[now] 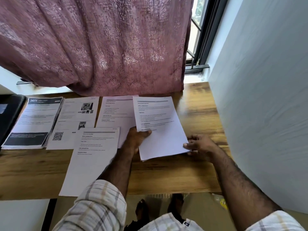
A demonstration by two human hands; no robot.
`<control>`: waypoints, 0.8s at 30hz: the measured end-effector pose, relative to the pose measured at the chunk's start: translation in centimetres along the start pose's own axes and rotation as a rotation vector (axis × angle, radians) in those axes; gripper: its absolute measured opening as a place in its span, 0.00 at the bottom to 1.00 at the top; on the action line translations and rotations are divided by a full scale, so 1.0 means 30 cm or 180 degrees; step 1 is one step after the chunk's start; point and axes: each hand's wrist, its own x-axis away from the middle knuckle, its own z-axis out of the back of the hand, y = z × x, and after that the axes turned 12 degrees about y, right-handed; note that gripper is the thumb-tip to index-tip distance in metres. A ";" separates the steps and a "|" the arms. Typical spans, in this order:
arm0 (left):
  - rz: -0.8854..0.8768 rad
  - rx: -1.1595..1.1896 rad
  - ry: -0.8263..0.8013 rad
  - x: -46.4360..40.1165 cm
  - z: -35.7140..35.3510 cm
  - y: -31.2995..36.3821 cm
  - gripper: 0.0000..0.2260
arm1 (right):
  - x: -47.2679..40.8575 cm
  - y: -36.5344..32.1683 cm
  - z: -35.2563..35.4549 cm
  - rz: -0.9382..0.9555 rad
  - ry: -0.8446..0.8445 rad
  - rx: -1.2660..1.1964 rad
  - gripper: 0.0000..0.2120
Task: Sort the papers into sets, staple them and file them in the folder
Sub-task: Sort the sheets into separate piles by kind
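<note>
Both hands hold one thin set of printed sheets (160,127) just above the wooden desk (196,104), right of centre. Left hand (136,139): thumb on top at the set's 8 o'clock edge, fingers beneath, grip closed on it. Right hand (198,144): pinches the 4 o'clock corner. Other papers lie flat: single sheet (93,157) at 7 o'clock, another (116,112) at 10, photo page (75,119) and dark-banded stack (33,122) at 9.
</note>
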 end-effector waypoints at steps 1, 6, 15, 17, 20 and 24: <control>-0.0025 -0.0052 0.0014 0.000 0.002 -0.001 0.17 | 0.006 0.004 0.005 -0.0017 -0.0022 0.0016 0.16; -0.0149 -0.0124 0.0132 0.005 0.005 0.003 0.17 | 0.027 -0.009 0.018 -0.0166 -0.0150 -0.0002 0.16; 0.0005 -0.0151 0.0222 0.026 0.008 -0.043 0.14 | 0.055 -0.019 0.011 -0.0114 0.0007 -0.0134 0.10; 0.0025 -0.0171 0.0241 0.030 0.002 -0.058 0.14 | 0.064 -0.024 0.011 -0.0134 0.0017 -0.0124 0.10; 0.0074 -0.0143 0.0254 0.032 0.001 -0.059 0.15 | 0.080 -0.034 0.004 -0.0132 0.0023 0.0098 0.20; 0.0179 -0.0108 0.0268 0.038 0.009 -0.050 0.13 | 0.083 -0.014 0.010 -0.0040 0.0163 -0.0201 0.22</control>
